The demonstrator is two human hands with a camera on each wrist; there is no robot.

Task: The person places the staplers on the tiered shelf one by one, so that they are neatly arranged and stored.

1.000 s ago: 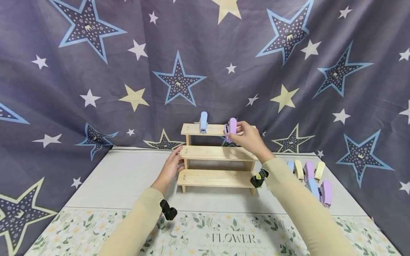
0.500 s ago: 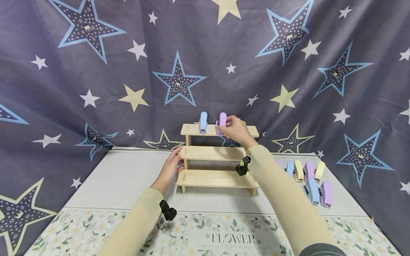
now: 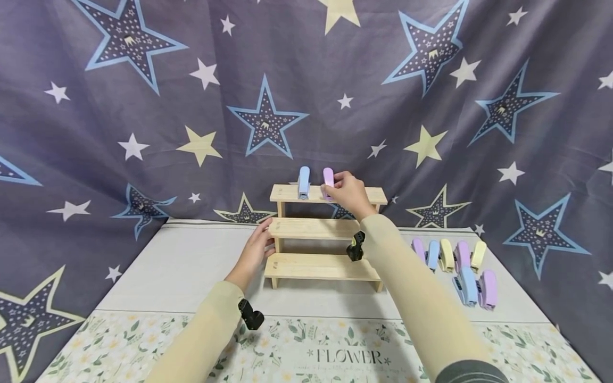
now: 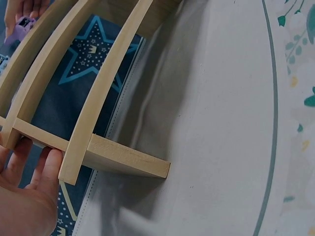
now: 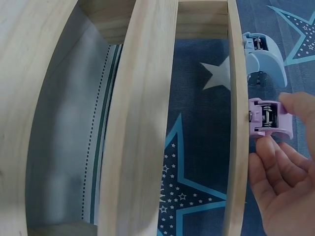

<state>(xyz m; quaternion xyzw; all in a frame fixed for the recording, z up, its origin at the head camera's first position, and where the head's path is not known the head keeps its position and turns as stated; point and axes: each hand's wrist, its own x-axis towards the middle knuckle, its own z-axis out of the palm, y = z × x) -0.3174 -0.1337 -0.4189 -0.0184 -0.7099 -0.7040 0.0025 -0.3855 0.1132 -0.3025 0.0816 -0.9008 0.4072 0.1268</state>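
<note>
Here, nearest the viewer, a floral cloth (image 3: 268,340) bears the word FLOWER. To the right beyond it stand seven staplers (image 3: 462,258), two in front and five behind. At centre is a three-tier wooden shelf (image 3: 321,229); the left hand (image 3: 251,255), fingers bent, holds its left end at the middle tier. Higher up, the right hand (image 3: 351,194) pinches a purple stapler (image 3: 328,178), thumb and fingertips parted by the stapler's width; the stapler is upright at the top tier. Just left of it, apart, a blue stapler (image 3: 304,183) sits on the same board. Behind hangs a star-patterned curtain (image 3: 330,138).
</note>
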